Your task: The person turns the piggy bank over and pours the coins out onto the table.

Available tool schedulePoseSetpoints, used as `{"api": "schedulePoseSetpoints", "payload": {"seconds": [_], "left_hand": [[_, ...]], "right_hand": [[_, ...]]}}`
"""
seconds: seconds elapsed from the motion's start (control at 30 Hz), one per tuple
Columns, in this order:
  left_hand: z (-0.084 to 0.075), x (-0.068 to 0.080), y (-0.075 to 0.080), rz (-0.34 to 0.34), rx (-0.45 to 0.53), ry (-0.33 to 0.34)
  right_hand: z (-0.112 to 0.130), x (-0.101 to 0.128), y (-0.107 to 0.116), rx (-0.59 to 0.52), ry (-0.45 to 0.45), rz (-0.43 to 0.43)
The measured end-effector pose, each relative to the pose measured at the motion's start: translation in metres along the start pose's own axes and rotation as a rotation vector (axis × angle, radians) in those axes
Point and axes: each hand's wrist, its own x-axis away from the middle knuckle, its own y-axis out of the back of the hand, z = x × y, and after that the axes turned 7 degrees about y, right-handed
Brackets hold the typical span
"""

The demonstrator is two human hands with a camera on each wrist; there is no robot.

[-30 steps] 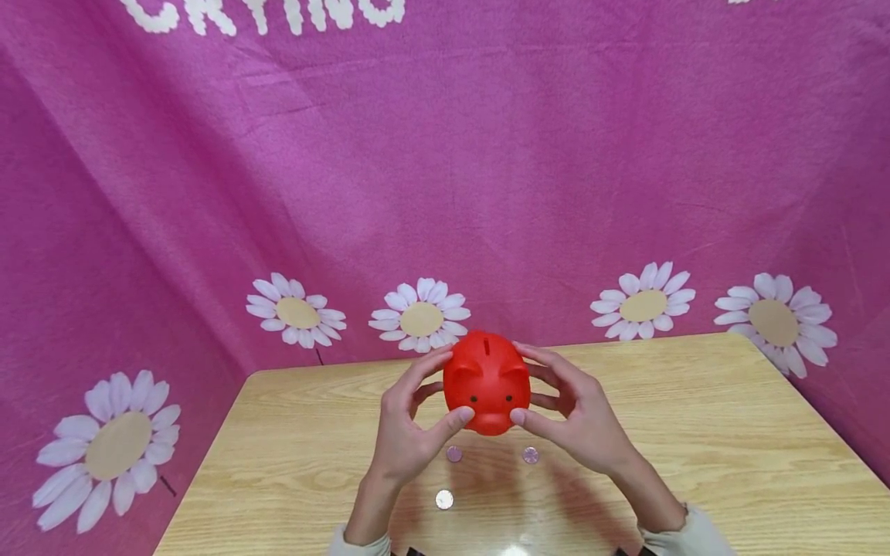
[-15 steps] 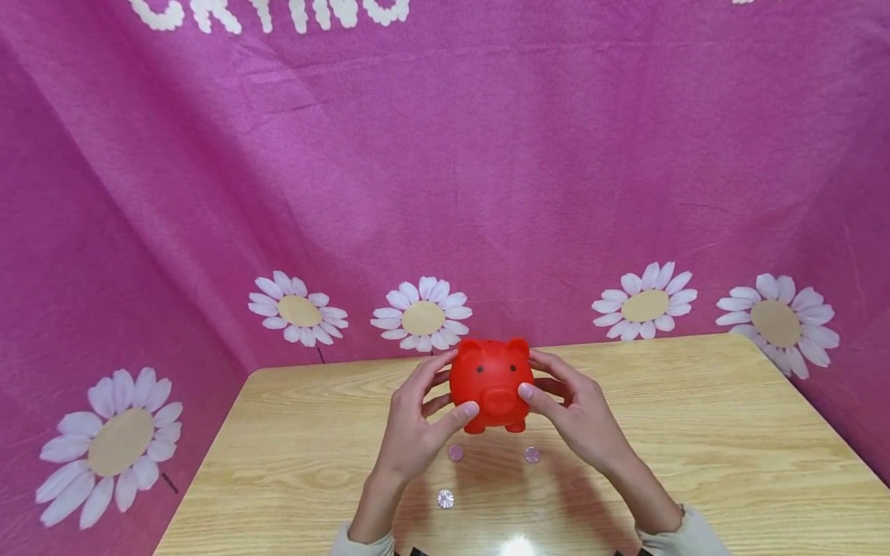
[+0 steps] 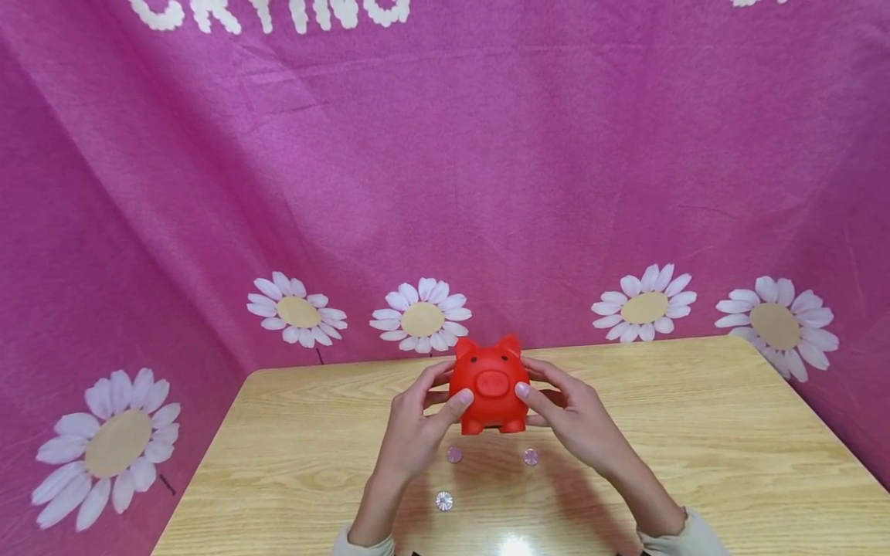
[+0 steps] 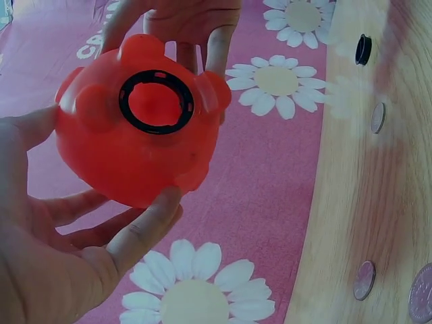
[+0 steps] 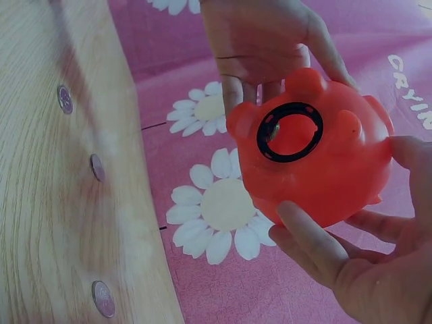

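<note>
Now: red piggy bank [image 3: 490, 386], tipped back since a second ago, snout up, unplugged belly hole exposed, clasped by left hand [image 3: 412, 432] and right hand [image 3: 580, 425] above the table's [image 3: 695, 432] near edge.

A glossy red piggy bank [image 3: 490, 386] is held above a wooden table, snout facing the viewer and tipped slightly upward. Its underside shows a round opening ringed in black [image 4: 156, 102], with no plug in it, between four stubby feet.
</note>
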Motion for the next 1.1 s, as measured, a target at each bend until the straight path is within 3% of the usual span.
{"api": "schedulePoseSetpoints", "payload": {"seconds": [0.17, 0.53, 0.83, 1.1], "left_hand": [[0.001, -0.001, 0.0, 0.013, 0.009, 0.01], [-0.002, 0.0, 0.002, 0.097, 0.109, -0.02], [0.0, 0.0, 0.002, 0.091, 0.132, -0.029], [0.006, -0.003, 0.001, 0.127, 0.078, -0.006]], "right_hand": [[0.001, -0.001, 0.002, -0.008, -0.012, 0.015], [-0.004, 0.0, 0.004, 0.051, 0.072, 0.003], [-0.007, -0.001, 0.007, 0.043, 0.049, 0.055], [-0.011, -0.003, 0.008, 0.059, -0.027, 0.089]]}}
